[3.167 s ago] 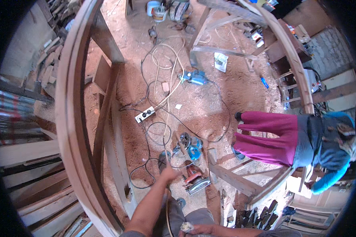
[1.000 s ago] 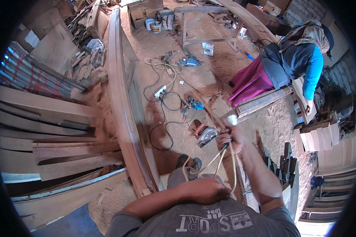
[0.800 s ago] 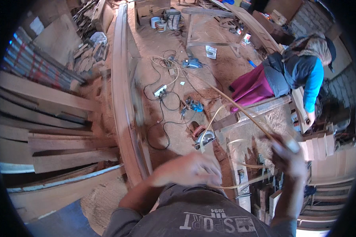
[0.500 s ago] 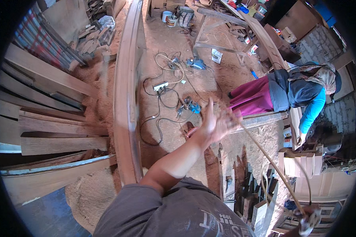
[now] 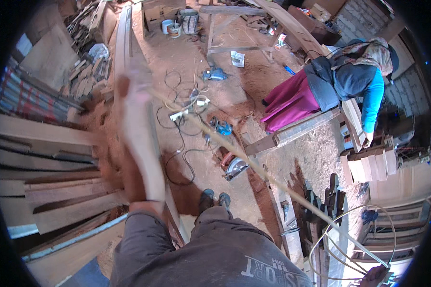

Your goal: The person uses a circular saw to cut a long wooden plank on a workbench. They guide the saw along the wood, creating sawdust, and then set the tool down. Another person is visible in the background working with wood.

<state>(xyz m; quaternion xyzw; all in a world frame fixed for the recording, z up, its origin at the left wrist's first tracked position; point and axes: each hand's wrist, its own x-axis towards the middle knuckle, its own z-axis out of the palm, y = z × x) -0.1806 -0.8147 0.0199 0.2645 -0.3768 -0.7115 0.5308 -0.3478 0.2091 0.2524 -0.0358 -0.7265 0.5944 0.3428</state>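
My left hand (image 5: 138,88), smeared by motion, is stretched out to the far left above the long wooden beam (image 5: 123,43). A thin tan hose (image 5: 254,165) runs almost straight from that hand, across the floor area, down to the lower right. There my right hand (image 5: 374,277), partly cut off by the dark rim, is closed on the hose's other end, with loose loops (image 5: 353,210) hanging around it. A small pale-green and metallic part shows beside the right fingers; its kind cannot be made out.
Blue power tools (image 5: 220,126), a circular saw (image 5: 235,167), a power strip (image 5: 178,115) and tangled cords lie on the dusty floor. Boards (image 5: 67,196) are stacked at left. A co-worker (image 5: 340,81) bends over a wooden piece at right. Dark wood offcuts (image 5: 328,201) stand at lower right.
My left hand has swung from the middle to the far left, drawing the tan hose out longer. My right hand has shifted slightly down, and hose loops now show beside it. The view has shifted.
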